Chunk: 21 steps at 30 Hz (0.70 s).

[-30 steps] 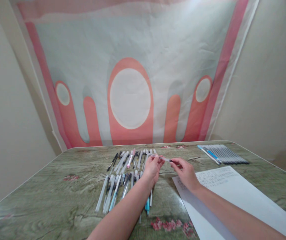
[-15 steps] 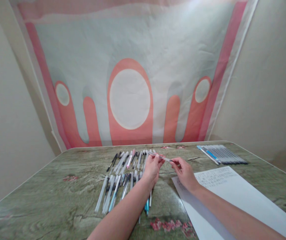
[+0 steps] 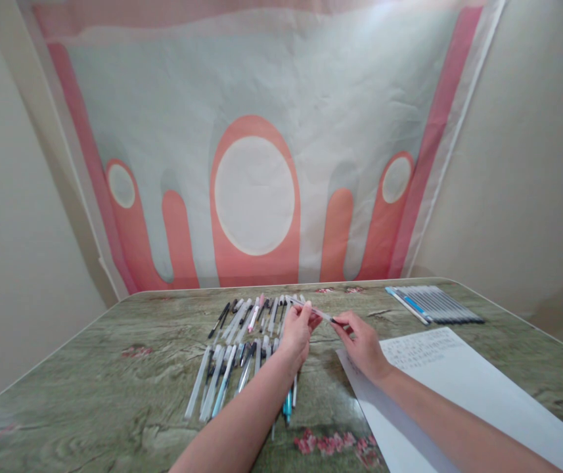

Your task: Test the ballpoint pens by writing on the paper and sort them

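A slim clear pen (image 3: 322, 316) with a dark end is held between my two hands above the table. My left hand (image 3: 297, 334) is closed on its barrel, thumb on top. The fingertips of my right hand (image 3: 362, 344) pinch the dark end. Beneath and left of my left hand lie two rows of pens: a far row (image 3: 242, 318) with black, clear and pink ones, and a near row (image 3: 222, 381) with clear, white and light blue ones. My left forearm covers part of the near row.
A large white paper sheet (image 3: 473, 401) with handwriting lies under my right forearm. Behind it, a flat row of clear pens or refills (image 3: 439, 305) with a blue strip rests on the wood-patterned table (image 3: 113, 394). A printed cloth (image 3: 256, 79) hangs beyond the table's far edge.
Both hands keep hold of the pen. My right hand has shifted very slightly, staying at the dark end; the rows of pens and the paper have not been moved.
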Each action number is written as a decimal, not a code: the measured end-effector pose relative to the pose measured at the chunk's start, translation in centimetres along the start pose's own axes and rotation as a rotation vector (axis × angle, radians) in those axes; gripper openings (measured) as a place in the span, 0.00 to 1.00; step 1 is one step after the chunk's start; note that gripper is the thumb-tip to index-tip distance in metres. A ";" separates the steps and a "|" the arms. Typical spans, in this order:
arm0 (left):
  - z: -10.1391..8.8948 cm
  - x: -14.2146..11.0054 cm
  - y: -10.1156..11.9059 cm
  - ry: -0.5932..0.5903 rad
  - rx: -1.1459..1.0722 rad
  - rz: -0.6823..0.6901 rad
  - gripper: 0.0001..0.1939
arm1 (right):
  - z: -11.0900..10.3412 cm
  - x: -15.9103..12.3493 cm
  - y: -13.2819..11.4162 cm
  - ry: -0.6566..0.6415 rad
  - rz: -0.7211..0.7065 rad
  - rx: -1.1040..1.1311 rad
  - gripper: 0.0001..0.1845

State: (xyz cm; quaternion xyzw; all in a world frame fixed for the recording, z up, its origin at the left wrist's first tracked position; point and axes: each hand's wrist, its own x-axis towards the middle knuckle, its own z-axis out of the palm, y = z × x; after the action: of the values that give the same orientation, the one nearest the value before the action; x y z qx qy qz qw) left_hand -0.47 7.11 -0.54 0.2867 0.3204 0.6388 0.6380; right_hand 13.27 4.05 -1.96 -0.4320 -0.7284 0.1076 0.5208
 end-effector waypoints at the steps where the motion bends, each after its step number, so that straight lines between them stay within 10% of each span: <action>1: 0.0 0.0 0.0 0.006 -0.001 0.002 0.13 | 0.0 0.0 0.0 0.001 0.000 -0.001 0.10; 21: 0.5 -0.4 0.4 -0.069 -0.008 0.027 0.08 | 0.2 0.1 0.2 -0.071 0.297 0.194 0.20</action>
State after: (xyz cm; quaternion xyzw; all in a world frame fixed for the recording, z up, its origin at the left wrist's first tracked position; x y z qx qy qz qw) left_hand -0.35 6.72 0.11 0.3104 0.2916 0.6383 0.6413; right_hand 13.18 4.31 -2.16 -0.4783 -0.6608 0.2682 0.5125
